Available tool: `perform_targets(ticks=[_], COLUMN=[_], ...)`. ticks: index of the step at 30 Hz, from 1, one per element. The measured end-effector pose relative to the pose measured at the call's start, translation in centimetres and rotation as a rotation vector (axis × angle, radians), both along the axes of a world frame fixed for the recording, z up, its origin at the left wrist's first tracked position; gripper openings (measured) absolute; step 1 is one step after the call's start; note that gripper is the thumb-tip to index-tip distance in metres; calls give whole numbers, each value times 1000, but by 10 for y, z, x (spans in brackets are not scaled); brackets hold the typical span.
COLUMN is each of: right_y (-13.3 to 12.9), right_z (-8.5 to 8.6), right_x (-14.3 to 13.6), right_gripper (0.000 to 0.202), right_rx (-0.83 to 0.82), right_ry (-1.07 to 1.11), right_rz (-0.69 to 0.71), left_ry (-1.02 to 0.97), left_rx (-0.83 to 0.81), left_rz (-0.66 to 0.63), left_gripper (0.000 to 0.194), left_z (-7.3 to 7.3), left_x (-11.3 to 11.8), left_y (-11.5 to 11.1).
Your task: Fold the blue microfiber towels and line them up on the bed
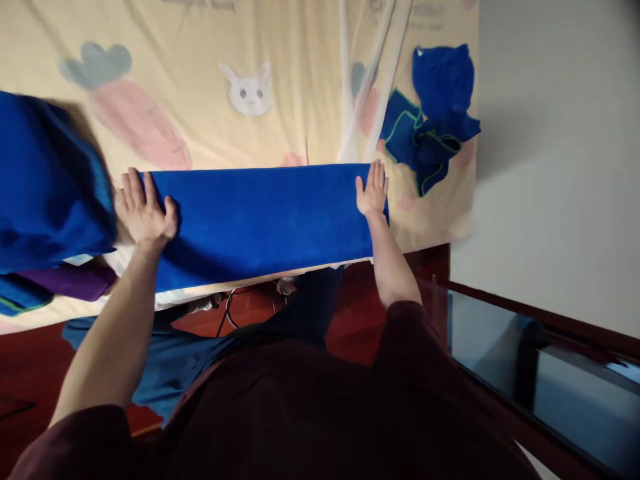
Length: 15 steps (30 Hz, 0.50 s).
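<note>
A blue towel (270,220), folded into a long flat strip, lies along the near edge of the bed. My left hand (147,210) rests flat on its left end, fingers spread. At the opposite end my right hand (373,190) presses flat, palm down, with the fingers stretched out. Neither hand grips anything. Just left of my left hand sits a pile of blue cloth (45,187), with a purple cloth (75,280) partly hidden beneath it.
Crumpled blue cloths (430,113) with green edging lie at the right of the patterned bed sheet (290,53). A white wall (555,133) stands on the right, above a dark-framed glass panel (590,393). Cables (231,310) show below the bed edge over a reddish floor.
</note>
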State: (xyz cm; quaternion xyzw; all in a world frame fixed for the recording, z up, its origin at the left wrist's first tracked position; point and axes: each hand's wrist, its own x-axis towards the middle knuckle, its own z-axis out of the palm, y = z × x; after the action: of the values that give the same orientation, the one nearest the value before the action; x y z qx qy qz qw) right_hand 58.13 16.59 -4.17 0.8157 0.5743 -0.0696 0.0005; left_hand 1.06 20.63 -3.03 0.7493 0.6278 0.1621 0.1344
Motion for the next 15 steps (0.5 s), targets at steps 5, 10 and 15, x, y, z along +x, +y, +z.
perform_targets(ticks=[5, 10, 15], right_y=[17, 24, -33], right_z=[-5, 3, 45], right_x=[26, 15, -54], right_gripper=[66, 67, 69], right_rx=[-52, -88, 48], right_ry=[-93, -89, -40], right_rz=[-38, -72, 94], left_ry=[38, 15, -10], left_rx=[12, -18, 0], left_rz=[-11, -1, 2], left_gripper=[79, 88, 73], left_z=[7, 0, 20], left_x=[0, 0, 5], left_y=[-2, 3, -35])
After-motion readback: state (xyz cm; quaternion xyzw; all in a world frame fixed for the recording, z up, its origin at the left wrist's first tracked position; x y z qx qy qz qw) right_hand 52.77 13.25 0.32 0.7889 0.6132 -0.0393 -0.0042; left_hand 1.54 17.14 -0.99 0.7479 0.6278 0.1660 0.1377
